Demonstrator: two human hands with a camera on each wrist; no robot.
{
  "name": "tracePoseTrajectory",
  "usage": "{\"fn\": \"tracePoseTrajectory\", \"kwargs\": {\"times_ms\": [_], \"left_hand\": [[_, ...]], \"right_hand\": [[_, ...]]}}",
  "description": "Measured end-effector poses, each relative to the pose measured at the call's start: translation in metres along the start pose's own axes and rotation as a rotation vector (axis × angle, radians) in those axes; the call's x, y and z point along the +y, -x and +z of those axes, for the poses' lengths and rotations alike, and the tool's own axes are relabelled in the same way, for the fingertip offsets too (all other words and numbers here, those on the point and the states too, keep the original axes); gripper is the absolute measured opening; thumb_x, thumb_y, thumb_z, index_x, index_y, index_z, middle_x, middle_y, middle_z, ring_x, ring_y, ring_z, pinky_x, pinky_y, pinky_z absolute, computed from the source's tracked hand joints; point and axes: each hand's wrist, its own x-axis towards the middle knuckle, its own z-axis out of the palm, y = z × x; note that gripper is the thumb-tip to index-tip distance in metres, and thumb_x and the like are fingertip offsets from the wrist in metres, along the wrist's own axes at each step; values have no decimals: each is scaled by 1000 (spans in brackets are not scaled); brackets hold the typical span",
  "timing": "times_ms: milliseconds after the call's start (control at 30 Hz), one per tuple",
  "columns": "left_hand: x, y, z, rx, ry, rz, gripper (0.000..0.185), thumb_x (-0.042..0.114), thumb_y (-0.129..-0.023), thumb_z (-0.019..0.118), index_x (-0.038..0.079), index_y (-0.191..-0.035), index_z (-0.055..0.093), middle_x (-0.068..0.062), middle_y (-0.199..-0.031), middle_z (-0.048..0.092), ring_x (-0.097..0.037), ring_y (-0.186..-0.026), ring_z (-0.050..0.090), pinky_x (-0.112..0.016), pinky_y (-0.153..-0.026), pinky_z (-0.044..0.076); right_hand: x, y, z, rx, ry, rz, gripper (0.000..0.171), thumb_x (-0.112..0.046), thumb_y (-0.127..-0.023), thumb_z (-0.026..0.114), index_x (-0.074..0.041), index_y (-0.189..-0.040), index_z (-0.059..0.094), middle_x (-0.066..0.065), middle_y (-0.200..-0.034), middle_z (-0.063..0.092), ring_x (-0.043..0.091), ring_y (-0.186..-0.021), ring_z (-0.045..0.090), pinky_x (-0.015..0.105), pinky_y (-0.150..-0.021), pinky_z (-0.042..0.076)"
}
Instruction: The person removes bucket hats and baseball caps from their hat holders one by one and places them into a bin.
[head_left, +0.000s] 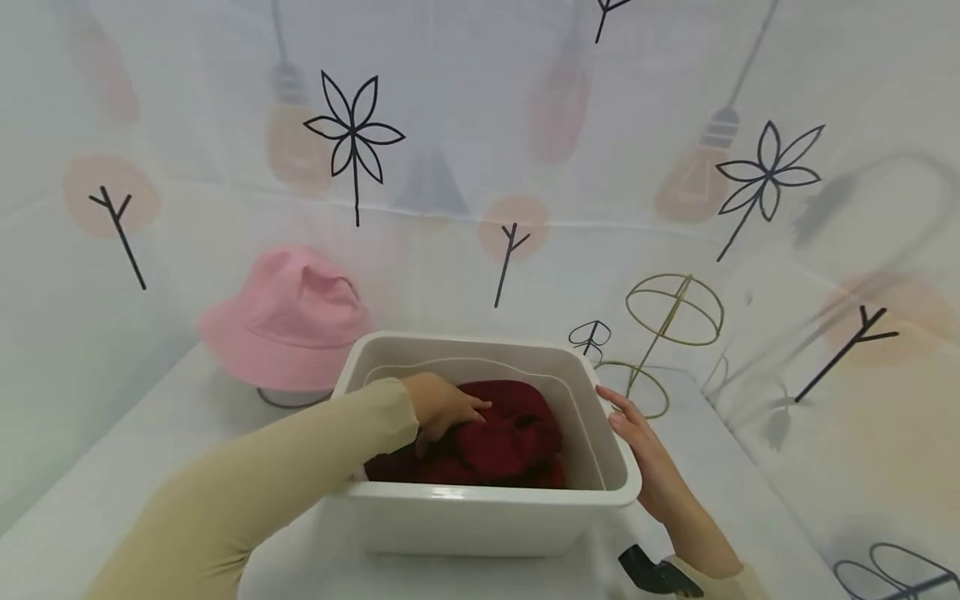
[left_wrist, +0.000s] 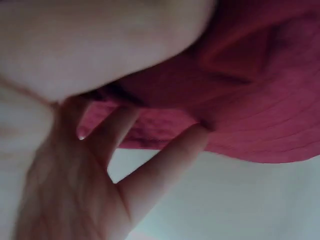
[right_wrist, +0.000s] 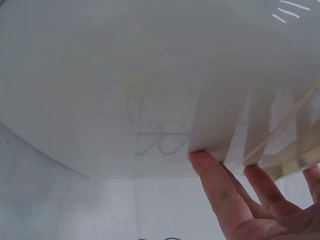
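Observation:
A white plastic bin stands on the table, with a dark red bucket hat inside. My left hand reaches into the bin and holds the hat's fabric; its fingers lie spread, the index finger extended over the cloth. Stitched lines show on the red brim in the left wrist view, where the fingers go under the fabric. At the bin's right side my right hand rests against the outer wall near the rim, and its straight fingertips touch the plastic.
A pink bucket hat sits on a stand at the back left, whose wire base shows. Behind the bin at right stands a bare gold wire hat stand. A patterned white cloth hangs behind the white table.

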Motion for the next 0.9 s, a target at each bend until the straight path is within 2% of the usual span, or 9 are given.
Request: {"fn": "tracePoseTrajectory", "kwargs": {"times_ms": [133,233,367,467,533,667,733,833,900], "left_hand": [[2,-2,-1,-10,-25,-11,100,28,-62,87,39,-144,30,19,-151,13,-11,-132,30,-27,-91,43],[-4,-1,-1,-23,40,1,100,30,-62,87,41,-143,31,18,-151,14,-14,-134,27,-31,-93,42],[-21,4,1,-12,259,87,96,27,-64,87,33,-144,34,7,-151,22,-17,-136,22,-34,-102,33],[-34,15,2,15,439,140,88,23,-66,85,25,-142,40,0,-146,32,-17,-135,26,-31,-106,25],[-41,24,2,41,526,164,83,23,-69,83,18,-141,42,-3,-143,37,-18,-132,31,-30,-106,26],[-50,41,0,113,652,193,74,24,-77,77,10,-140,41,-9,-141,40,-26,-128,39,-33,-103,32],[-52,50,-3,163,705,178,71,23,-79,75,10,-140,41,-11,-140,42,-29,-126,41,-36,-101,36],[-57,65,-6,284,736,148,67,23,-81,73,12,-139,43,-11,-136,47,-30,-123,45,-40,-99,38],[-61,75,-6,388,734,146,66,23,-80,74,11,-137,46,-10,-131,52,-29,-119,49,-42,-97,39]], "right_hand": [[0,2,1,-15,-7,-2,44,-24,-102,32,-15,-144,24,8,-127,45,19,-109,53,36,-82,49],[0,1,2,-14,-6,1,45,-24,-102,32,-14,-145,24,9,-127,43,19,-110,52,36,-83,49],[0,0,1,-5,5,3,44,-25,-102,32,-14,-144,24,9,-127,44,19,-109,53,38,-82,49],[-1,0,-1,-2,11,-1,44,-25,-102,32,-15,-144,25,8,-126,45,19,-107,54,38,-81,50],[-1,0,-1,-2,12,-4,43,-25,-102,32,-16,-144,26,7,-126,46,18,-107,54,38,-81,50],[-1,0,-2,4,10,-10,42,-24,-102,31,-17,-143,27,5,-124,47,17,-106,54,37,-81,50],[0,0,-2,8,8,-11,42,-25,-102,31,-18,-143,28,5,-123,47,16,-106,54,36,-81,50],[0,0,-1,6,5,-9,41,-25,-102,31,-19,-143,28,5,-124,47,16,-107,54,36,-81,49],[1,0,0,1,3,-7,42,-25,-102,31,-19,-143,28,4,-124,46,16,-107,53,36,-81,49]]}}
